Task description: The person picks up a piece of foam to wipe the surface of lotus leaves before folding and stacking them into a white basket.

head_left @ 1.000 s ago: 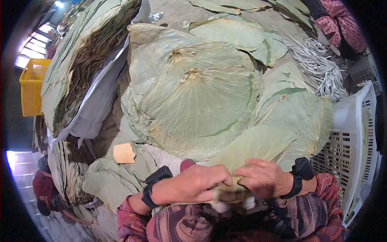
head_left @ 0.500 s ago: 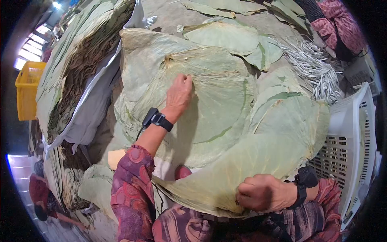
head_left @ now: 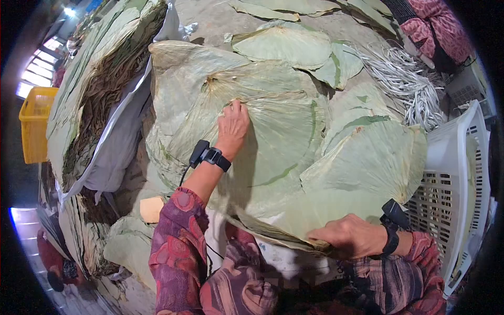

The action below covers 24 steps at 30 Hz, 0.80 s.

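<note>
Many leaves (head_left: 273,131), white basket (head_left: 457,173), cords (head_left: 409,79) alongside.

**Inspector:** Right of the grip?
**Recorder:** White slatted basket (head_left: 452,144), near; bundle of pale cords (head_left: 407,79) beyond it, well apart; another person's patterned sleeve (head_left: 438,31) past the cords.
**Inspector:** Left of it?
**Recorder:** Tan card scrap (head_left: 151,209), near; white sheeting (head_left: 123,142) along a stacked leaf pile (head_left: 100,79), farther out; yellow crate (head_left: 34,126) outermost.
</note>
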Each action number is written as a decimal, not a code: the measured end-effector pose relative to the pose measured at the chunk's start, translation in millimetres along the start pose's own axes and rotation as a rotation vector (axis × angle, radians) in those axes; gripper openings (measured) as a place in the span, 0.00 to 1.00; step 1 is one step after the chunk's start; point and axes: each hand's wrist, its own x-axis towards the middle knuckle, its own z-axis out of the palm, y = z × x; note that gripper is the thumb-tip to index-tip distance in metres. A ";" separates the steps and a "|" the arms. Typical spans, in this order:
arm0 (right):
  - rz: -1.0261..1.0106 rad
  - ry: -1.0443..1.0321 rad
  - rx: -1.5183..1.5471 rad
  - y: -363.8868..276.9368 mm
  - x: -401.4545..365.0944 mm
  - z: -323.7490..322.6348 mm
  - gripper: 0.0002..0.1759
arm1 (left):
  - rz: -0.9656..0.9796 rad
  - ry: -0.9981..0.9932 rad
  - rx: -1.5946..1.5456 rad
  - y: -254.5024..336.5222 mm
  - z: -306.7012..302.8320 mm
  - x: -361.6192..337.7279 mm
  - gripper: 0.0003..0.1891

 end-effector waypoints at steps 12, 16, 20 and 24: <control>0.443 1.168 -0.166 12.8 -74.9 -45.1 0.14 | -0.144 0.102 -0.269 -13.5 18.6 -2.5 0.27; 0.355 1.440 -0.226 24.3 -90.9 -58.8 0.14 | -0.197 0.038 -0.401 -13.8 -11.8 5.9 0.25; 0.288 1.617 -0.275 37.4 -101.1 -70.1 0.17 | -0.115 0.183 -0.210 -10.2 8.5 3.7 0.17; 0.288 1.747 -0.264 38.2 -96.3 -74.3 0.18 | -0.024 0.493 0.054 -8.9 5.7 -0.3 0.09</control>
